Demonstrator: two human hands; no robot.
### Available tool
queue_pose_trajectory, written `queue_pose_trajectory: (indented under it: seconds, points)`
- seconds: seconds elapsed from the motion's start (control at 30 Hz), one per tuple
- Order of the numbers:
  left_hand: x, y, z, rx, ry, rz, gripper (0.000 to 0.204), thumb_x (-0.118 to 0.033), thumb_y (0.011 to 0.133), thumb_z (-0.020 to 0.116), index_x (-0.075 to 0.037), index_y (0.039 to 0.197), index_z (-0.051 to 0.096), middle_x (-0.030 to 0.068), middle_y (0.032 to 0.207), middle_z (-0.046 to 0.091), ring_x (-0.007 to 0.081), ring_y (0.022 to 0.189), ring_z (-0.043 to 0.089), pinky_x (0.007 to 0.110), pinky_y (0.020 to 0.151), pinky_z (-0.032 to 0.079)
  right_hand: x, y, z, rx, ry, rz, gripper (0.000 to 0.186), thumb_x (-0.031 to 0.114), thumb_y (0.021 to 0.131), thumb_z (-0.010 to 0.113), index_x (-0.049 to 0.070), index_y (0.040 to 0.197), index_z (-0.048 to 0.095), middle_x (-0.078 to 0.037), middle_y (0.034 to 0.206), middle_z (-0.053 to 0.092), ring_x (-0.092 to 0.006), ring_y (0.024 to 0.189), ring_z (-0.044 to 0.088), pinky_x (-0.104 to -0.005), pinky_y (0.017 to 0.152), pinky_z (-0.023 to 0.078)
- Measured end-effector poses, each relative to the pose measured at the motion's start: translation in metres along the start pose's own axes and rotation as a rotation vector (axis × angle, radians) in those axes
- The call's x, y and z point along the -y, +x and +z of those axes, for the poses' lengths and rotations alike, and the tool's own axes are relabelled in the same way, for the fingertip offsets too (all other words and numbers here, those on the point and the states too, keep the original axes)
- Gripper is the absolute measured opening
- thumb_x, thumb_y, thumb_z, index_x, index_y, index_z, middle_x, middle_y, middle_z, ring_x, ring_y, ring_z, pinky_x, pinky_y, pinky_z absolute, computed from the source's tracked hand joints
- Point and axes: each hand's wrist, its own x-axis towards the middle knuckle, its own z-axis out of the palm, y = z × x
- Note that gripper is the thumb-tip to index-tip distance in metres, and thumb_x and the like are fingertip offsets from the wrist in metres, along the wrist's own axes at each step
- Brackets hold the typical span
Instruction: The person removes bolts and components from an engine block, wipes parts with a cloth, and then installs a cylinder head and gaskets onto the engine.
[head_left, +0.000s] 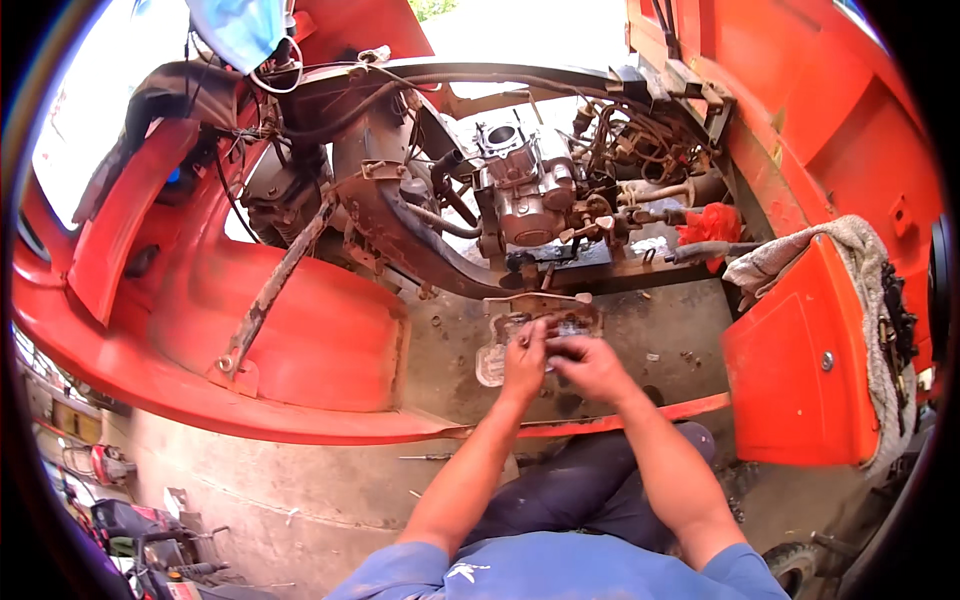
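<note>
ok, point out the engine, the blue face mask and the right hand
Engine (529,195): head view, on its silver casing.
Blue face mask (240,30): head view, on its blue fabric.
Right hand (592,366): head view, on the back of it.

Forearms inward, left grip just beside right grip, fingers bent.
</note>
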Motion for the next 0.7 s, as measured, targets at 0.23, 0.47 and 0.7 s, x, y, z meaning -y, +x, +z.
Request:
queue_pose_trajectory:
  seconds: [0.23, 0.47, 0.7]
  points:
    - [0.001, -0.044, -0.081, 0.156, 0.91, 0.465, 0.025, -0.03, 0.099, 0.063, -0.007, 0.103, 0.069, 0.0171, 0.096, 0.071, 0.0385, 0.091, 0.068, 0.049, 0.082, 0.053, 0.035, 0.021, 0.013, -0.144, -0.673, 0.029, 0.024, 0.016, 0.092, 0.075, 0.002, 0.112, 0.073, -0.008, 0.097, 0.076, -0.0123, 0.089, 0.068, -0.0327, 0.083, 0.056]
    - [0.037, -0.057, -0.104, 0.396, 1.237, 0.314, 0.028, -0.034, 0.1, 0.058, -0.007, 0.102, 0.065, 0.0176, 0.093, 0.069, 0.0382, 0.086, 0.068, 0.052, 0.08, 0.051, 0.098, 0.184, -0.047, -0.4, -1.065, -0.133, 0.024, 0.024, 0.088, 0.072, 0.005, 0.103, 0.073, -0.02, 0.102, 0.073, -0.0397, 0.099, 0.068, -0.0479, 0.088, 0.054]
    - [0.039, -0.061, -0.105, 0.538, 1.084, 0.378, 0.024, -0.029, 0.1, 0.059, -0.006, 0.098, 0.058, 0.0183, 0.087, 0.065, 0.04, 0.074, 0.067, 0.052, 0.066, 0.055, 0.075, 0.324, -0.071, -0.5, -1.32, -0.073, 0.025, 0.025, 0.087, 0.074, 0.007, 0.105, 0.075, -0.02, 0.094, 0.073, -0.0394, 0.094, 0.07, -0.0495, 0.086, 0.055]
